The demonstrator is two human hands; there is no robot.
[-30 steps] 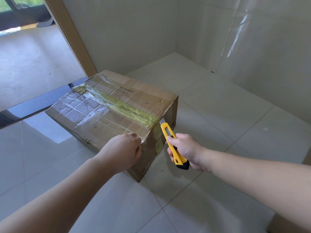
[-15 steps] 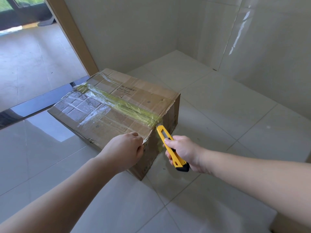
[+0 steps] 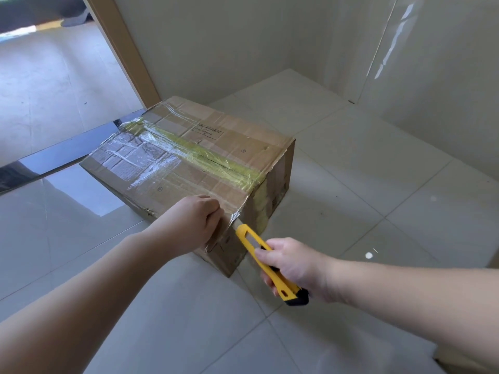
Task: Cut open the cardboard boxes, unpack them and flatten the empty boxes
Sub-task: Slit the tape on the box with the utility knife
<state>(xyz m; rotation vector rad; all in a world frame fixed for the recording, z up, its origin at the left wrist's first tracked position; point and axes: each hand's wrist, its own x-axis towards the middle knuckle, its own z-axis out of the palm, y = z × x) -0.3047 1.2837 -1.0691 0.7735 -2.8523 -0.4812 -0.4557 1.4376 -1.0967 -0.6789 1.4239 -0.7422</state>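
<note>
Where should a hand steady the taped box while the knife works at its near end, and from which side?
Take the cardboard box at its near top corner from the left, as the left hand does: that grip braces the edge while staying beside the yellow knife, not ahead of its tip.

Our left hand (image 3: 193, 225) curled, knuckles up, pressed on near top corner of box (image 3: 216, 147). Our right hand (image 3: 293, 265) wraps knife (image 3: 267, 261) handle, thumb on top, blade end touching box's near edge. Both forearms bare, reaching forward from near side.
</note>
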